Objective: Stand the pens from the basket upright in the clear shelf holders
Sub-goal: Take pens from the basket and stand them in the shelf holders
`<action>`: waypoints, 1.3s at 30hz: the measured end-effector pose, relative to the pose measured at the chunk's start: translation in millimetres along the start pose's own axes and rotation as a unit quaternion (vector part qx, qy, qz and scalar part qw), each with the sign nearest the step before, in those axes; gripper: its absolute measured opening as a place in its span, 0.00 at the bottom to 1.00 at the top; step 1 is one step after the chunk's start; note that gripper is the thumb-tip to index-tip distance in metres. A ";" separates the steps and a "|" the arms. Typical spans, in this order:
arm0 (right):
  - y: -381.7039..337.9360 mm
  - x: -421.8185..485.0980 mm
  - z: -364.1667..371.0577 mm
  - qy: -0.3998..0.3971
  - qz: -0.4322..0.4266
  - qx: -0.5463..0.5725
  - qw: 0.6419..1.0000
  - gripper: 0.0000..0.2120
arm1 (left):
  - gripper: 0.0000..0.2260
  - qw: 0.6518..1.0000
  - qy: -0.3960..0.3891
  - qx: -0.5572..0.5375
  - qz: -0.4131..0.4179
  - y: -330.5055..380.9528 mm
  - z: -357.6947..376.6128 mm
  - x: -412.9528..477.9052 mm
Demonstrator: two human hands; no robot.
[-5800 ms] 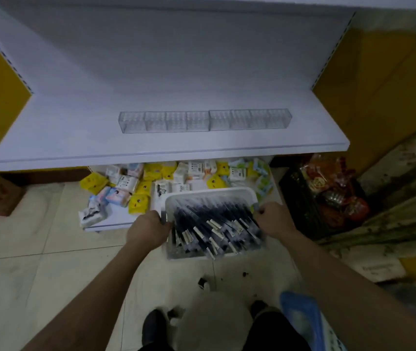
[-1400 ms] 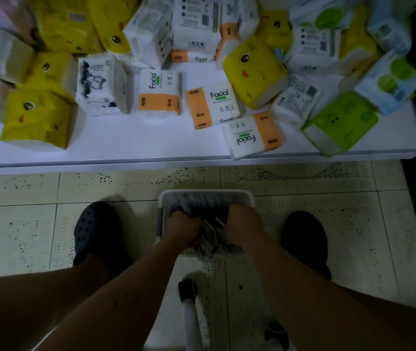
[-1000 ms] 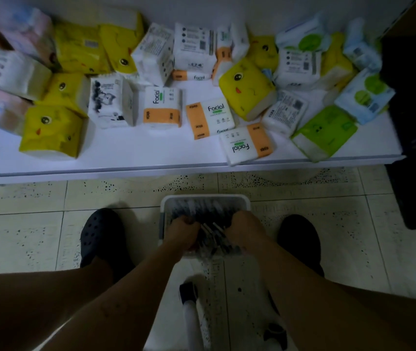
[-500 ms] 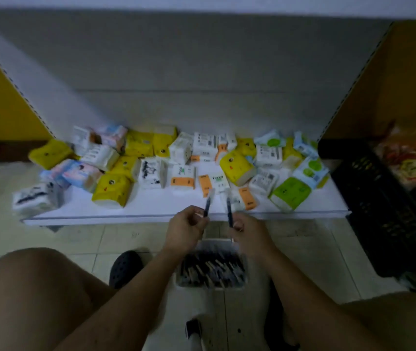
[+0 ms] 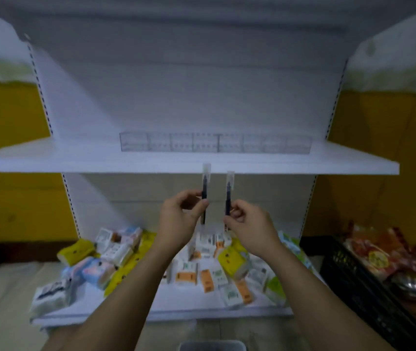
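Note:
My left hand [image 5: 180, 219] pinches a dark pen [image 5: 204, 184] in a clear wrapper and holds it upright. Beside it, my right hand [image 5: 248, 224] pinches a second dark pen [image 5: 228, 191], also upright. Both pens are raised just below the front edge of the white upper shelf [image 5: 75, 160]. On that shelf stands a row of clear holders [image 5: 215, 142], which look empty. The rim of the basket [image 5: 212, 345] shows at the bottom edge, between my arms; its contents are out of sight.
The lower white shelf [image 5: 125, 312] carries several tissue packs [image 5: 184, 272] in yellow, white, orange and green. A black crate [image 5: 369, 287] of red snack bags stands at the right. Yellow walls flank the shelving unit.
My view has swung up from the floor basket to the upper shelf. Both hands have risen from the basket, each with a pen, to just under the shelf edge.

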State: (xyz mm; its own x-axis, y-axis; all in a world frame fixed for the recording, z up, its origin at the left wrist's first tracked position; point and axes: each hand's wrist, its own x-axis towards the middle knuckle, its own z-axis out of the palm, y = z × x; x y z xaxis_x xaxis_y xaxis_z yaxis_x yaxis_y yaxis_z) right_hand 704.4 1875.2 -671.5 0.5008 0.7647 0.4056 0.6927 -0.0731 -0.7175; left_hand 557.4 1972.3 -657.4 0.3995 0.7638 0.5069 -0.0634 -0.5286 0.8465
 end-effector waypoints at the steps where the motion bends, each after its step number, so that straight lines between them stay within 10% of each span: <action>1: -13.9 6.7 -7.1 0.008 -0.014 -0.005 1.000 0.03 | 0.06 1.000 0.003 0.001 0.017 14.0 -7.2 8.3; 13: -131.7 95.1 -29.5 0.034 -0.078 0.066 0.994 0.02 | 0.07 0.996 0.068 0.025 0.057 73.8 -82.0 100.3; 39: -180.3 338.8 127.4 -0.074 -0.088 0.069 0.991 0.04 | 0.09 0.988 0.128 0.083 0.032 -47.0 -163.5 317.9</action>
State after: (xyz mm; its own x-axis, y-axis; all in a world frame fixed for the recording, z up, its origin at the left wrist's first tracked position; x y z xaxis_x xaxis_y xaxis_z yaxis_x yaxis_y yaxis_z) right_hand 683.1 2228.9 -476.9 0.2902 0.8437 0.4516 0.6803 0.1501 -0.7174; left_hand 537.8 2300.5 -509.4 0.1538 0.7837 0.6018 0.0777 -0.6167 0.7834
